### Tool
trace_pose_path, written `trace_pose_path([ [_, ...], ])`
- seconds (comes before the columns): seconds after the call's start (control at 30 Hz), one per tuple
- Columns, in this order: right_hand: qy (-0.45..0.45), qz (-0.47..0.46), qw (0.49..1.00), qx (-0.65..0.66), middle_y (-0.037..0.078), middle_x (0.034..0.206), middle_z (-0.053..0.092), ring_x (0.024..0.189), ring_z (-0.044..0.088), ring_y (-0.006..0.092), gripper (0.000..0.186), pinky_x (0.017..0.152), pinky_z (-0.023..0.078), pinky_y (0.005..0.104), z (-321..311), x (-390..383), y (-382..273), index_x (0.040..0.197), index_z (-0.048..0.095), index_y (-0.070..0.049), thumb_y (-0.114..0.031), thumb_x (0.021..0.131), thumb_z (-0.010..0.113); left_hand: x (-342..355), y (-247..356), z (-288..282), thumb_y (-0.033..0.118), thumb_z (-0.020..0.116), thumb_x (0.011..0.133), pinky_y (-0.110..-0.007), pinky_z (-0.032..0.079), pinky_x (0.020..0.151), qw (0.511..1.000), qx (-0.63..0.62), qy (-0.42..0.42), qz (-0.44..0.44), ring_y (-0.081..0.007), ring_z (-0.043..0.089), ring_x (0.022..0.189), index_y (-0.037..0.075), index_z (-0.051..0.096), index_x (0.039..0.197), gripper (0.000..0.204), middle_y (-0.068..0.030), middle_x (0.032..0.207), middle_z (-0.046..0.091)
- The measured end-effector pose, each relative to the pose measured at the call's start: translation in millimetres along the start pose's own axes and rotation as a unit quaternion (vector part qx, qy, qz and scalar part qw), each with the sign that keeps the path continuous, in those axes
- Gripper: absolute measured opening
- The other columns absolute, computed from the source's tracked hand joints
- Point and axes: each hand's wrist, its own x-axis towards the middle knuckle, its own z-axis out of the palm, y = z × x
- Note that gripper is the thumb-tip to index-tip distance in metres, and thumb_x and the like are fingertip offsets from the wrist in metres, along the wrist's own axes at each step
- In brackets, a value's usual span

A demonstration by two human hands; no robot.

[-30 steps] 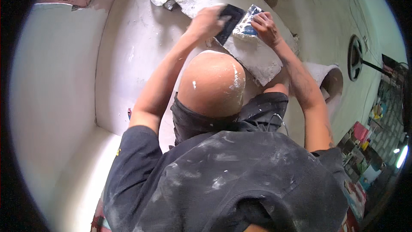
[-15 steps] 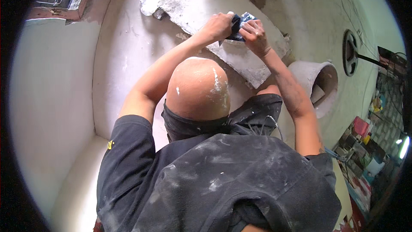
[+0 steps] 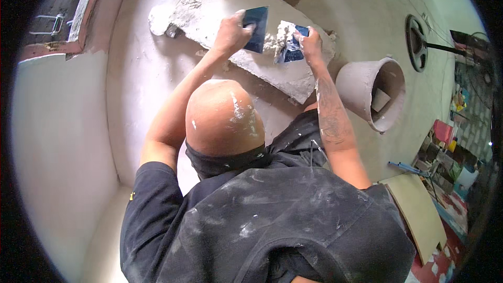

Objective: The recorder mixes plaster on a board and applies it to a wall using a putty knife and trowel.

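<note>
My left hand [image 3: 232, 34] grips a flat dark-blue plastering blade [image 3: 259, 31], tilted over a long white plaster-coated board [image 3: 291, 79]. Over the right part of the same board, my right hand [image 3: 312, 47] is closed on a second blue blade [image 3: 292, 55]. Wet white plaster [image 3: 283, 34] is heaped along the left edge of that second blade. A small gap lies between the two blades, with a lump of plaster [image 3: 270, 43] in it. White splashes dot my bare knee [image 3: 222, 120], just below the board.
A whitish bucket [image 3: 356, 86] stands right of the board, with a pale block [image 3: 381, 99] inside. Beyond it is a round dark base with a pole [image 3: 416, 42]. Clutter [image 3: 443, 132] and a pale panel [image 3: 414, 207] lie at right. A pale wall [image 3: 63, 136] rises at left.
The two hands were close together with the blades overlapping; now they are apart, the left hand further left. Plaster now shows along the right blade's edge. The whole view has shifted somewhat.
</note>
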Motion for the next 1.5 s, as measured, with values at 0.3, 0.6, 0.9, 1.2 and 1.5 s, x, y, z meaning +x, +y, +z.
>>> trace_pose_path([
  [0.3,0.028,-0.088,0.995,-0.025,0.024,0.084,0.063,0.085,0.063,0.0399,0.026,0.075,0.049,0.0434,28,-25,-54,0.093,0.054,0.0,-0.011,0.071,0.061,-9,44,-9,0.008,0.059,0.08,-0.043,0.049,0.07,0.996,0.04,-0.016,0.08,-0.0415,0.062,0.081,-0.002,0.056,0.099,0.022,-0.0269,0.083,0.062],
  [0.6,0.023,-0.163,0.986,-0.038,0.028,0.082,0.061,0.084,0.06,0.0439,0.025,0.075,0.046,0.0495,39,-41,-78,0.095,0.051,0.002,-0.005,0.072,0.057,5,40,8,0.005,0.056,0.077,-0.048,0.048,0.066,0.994,0.07,-0.034,0.073,-0.0442,0.061,0.075,-0.002,0.056,0.093,0.018,-0.0285,0.076,0.061],
  [0.9,0.1,-0.134,0.983,-0.071,0.025,0.082,0.062,0.08,0.062,0.0413,0.027,0.068,0.048,0.0459,-15,-41,-62,0.095,0.051,0.0,-0.008,0.072,0.063,23,-12,22,0.016,0.061,0.078,-0.045,0.049,0.08,0.998,0.064,0.017,-0.02,-0.0421,0.062,0.086,-0.001,0.057,0.105,0.032,-0.0286,0.091,0.062],
  [1.2,0.002,-0.416,0.907,-0.063,0.017,0.085,0.059,0.08,0.06,0.0344,0.02,0.069,0.049,0.0405,-18,-94,-24,0.093,0.055,0.0,0.003,0.074,0.06,29,-25,11,0.005,0.061,0.082,-0.033,0.054,0.048,0.946,-0.24,-0.097,-0.195,-0.0214,0.064,0.07,-0.003,0.058,0.106,0.025,-0.0131,0.081,0.064],
  [1.5,-0.031,-0.469,0.869,-0.153,0.016,0.086,0.058,0.084,0.061,0.0329,0.018,0.075,0.052,0.0387,7,-35,-17,0.088,0.059,-0.002,0.005,0.072,0.055,11,-9,5,0.006,0.064,0.082,-0.033,0.054,0.04,0.929,-0.227,-0.143,-0.254,-0.0197,0.062,0.055,-0.002,0.059,0.105,0.025,-0.0115,0.08,0.065],
])
